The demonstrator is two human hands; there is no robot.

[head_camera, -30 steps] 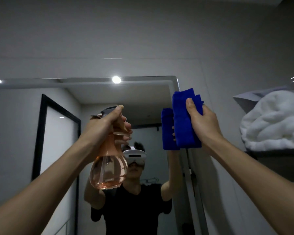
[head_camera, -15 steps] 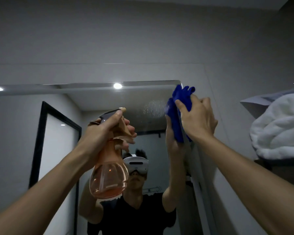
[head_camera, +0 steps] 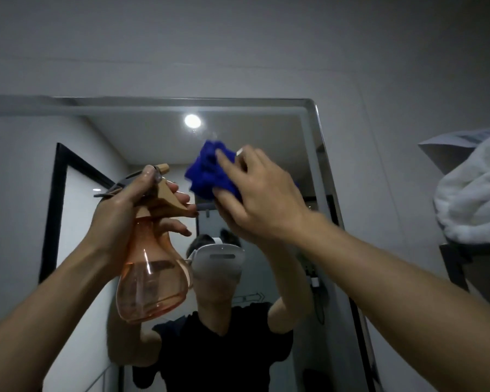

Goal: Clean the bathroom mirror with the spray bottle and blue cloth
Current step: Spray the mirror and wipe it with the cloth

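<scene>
The bathroom mirror (head_camera: 142, 137) fills the left and middle of the view, its bevelled right edge running down from the top right corner. My right hand (head_camera: 255, 193) presses the bunched blue cloth (head_camera: 210, 172) against the upper part of the glass, fingers spread over it. My left hand (head_camera: 133, 205) grips the neck and trigger of the pink translucent spray bottle (head_camera: 153, 284), held upright just left of the cloth, nozzle facing the mirror. A person in a black shirt and white headset shows in the reflection.
A folded white towel (head_camera: 473, 193) sits on a dark shelf at the right. Grey tiled wall (head_camera: 379, 66) surrounds the mirror. A black-framed door (head_camera: 54, 199) and a ceiling light (head_camera: 192, 120) are reflected in the glass.
My right hand has carried the cloth from the mirror's right edge leftward and down onto the glass. The left hand keeps holding the bottle in about the same place.
</scene>
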